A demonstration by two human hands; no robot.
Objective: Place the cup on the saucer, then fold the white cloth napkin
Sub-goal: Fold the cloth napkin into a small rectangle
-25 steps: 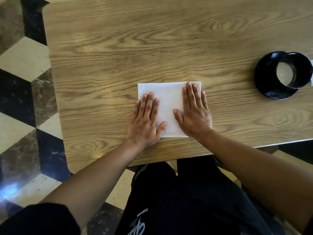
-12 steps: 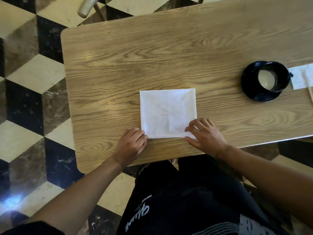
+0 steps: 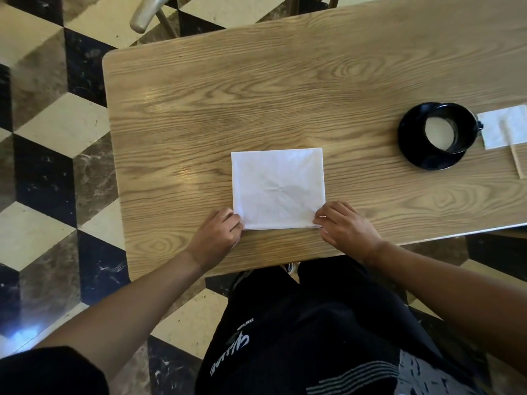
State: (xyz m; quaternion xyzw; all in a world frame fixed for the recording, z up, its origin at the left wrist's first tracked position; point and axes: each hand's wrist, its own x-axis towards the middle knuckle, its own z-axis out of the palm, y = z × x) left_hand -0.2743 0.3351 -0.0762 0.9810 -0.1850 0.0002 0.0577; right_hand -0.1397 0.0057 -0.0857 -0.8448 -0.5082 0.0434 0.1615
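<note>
1. Napkin position: the white cloth napkin (image 3: pixel 278 188), folded into a creased rectangle, lies flat near the front edge of the light wooden table with rounded corners (image 3: pixel 256 89).
2. Far left: a floor of black, cream and brown marble tiles (image 3: pixel 51 155) borders the table. A rounded metal chair part (image 3: pixel 148 10) shows beyond the table's far left corner.
3. Left hand (image 3: pixel 216 238): it sits at the napkin's near left corner, fingers curled together and closed on that corner. The exact pinch is partly hidden by the knuckles.
4. Napkin surface: nothing lies on top of it; bare wood surrounds its far and side edges.
5. Right hand (image 3: pixel 345 226): it sits at the napkin's near right corner, with fingertips bent and drawn together, pinching the cloth edge.
6. Right of the napkin, well apart from it: the black ceramic cup (image 3: pixel 453 128) stands upright on the round black saucer (image 3: pixel 413 149), toward the saucer's far right side. Pale liquid shows inside the cup.
7. Far right: a small white paper packet (image 3: pixel 507 129) lies just beside the cup, with a thin pale wooden stick (image 3: pixel 515 155) lying across it.
8. Near edge: dark clothing with a white print covers the person's lap below the table.
</note>
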